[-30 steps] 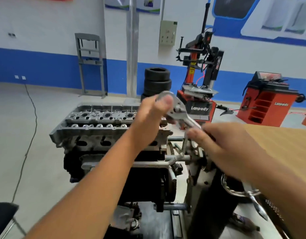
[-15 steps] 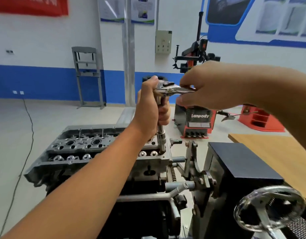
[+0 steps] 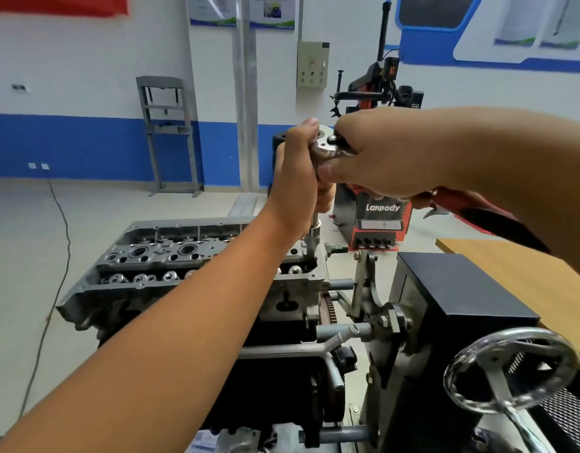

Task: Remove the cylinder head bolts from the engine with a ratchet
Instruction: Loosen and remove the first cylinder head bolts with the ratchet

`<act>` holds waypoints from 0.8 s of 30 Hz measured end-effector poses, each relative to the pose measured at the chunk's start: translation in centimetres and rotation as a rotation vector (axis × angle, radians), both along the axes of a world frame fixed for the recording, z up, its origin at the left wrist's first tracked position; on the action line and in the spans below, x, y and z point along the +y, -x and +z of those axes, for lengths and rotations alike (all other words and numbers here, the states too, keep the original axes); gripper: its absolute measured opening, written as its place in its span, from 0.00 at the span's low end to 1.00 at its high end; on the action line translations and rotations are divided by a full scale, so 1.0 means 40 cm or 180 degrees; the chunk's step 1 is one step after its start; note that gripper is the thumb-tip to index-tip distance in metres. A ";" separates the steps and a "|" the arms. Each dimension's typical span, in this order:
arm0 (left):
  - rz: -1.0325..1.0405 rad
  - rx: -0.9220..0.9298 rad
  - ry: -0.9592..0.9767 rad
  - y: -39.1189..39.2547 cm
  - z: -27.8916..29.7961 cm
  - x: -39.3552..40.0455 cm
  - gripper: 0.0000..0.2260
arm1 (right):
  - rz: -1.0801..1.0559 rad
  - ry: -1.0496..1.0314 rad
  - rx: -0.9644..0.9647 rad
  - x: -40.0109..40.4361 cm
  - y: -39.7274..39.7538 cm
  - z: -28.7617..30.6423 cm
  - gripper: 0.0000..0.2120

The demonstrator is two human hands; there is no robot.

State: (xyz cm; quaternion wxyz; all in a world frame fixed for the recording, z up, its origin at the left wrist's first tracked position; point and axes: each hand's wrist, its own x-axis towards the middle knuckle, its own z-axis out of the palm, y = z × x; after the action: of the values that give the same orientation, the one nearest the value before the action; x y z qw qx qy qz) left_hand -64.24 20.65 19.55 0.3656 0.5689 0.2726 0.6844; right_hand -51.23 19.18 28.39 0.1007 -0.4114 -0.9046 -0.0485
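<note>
Left hand [image 3: 298,178]: fingers wrapped round the upright extension bar just under the ratchet head, thumb on top — steadying, not driving.
Right hand [image 3: 389,155]: fingers curled over the ratchet [image 3: 331,148] at its head end; the handle itself is hidden under the palm and forearm, so its exact line cannot be told.
Extension bar and socket [image 3: 315,235]: long axis near vertical, dropping from the hands straight down into a bolt recess at the near right corner of the cylinder head [image 3: 171,256].
Bolt: not visible — hidden in the recess under the socket; seating judged likely, not confirmed.
Key relation: the bolt lies directly below both hands; the left hand is closer to it along the bar, the right sits above at the head.
Next move, judged: a swing of the handle in the horizontal plane about that vertical axis, bar kept plumb.
Engine stand handwheel [image 3: 510,371]: near right, apart from both hands.
Tyre changer [image 3: 380,217]: beyond the engine, red, behind the hands.
</note>
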 end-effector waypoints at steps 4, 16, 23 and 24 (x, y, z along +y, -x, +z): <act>-0.0024 0.0020 0.0068 0.008 0.005 0.004 0.25 | -0.0265 -0.0004 0.0048 -0.010 0.014 0.001 0.20; 0.0066 -0.0274 0.0107 0.037 -0.011 -0.009 0.26 | 0.0026 -0.0773 -0.0157 -0.052 0.057 -0.027 0.18; -0.0475 0.0230 0.0050 0.024 -0.007 0.000 0.27 | 0.0173 -0.1147 -0.0062 -0.039 0.018 -0.085 0.23; -0.0501 0.0262 0.0087 0.022 -0.004 0.002 0.27 | 0.0152 -0.1125 -0.0038 -0.038 0.012 -0.083 0.23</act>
State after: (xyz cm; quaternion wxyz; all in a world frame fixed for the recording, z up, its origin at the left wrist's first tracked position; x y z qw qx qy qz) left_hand -65.10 20.74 19.40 0.4145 0.6112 0.2512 0.6257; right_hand -51.70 17.66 25.09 0.1672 -0.3654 -0.8921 -0.2067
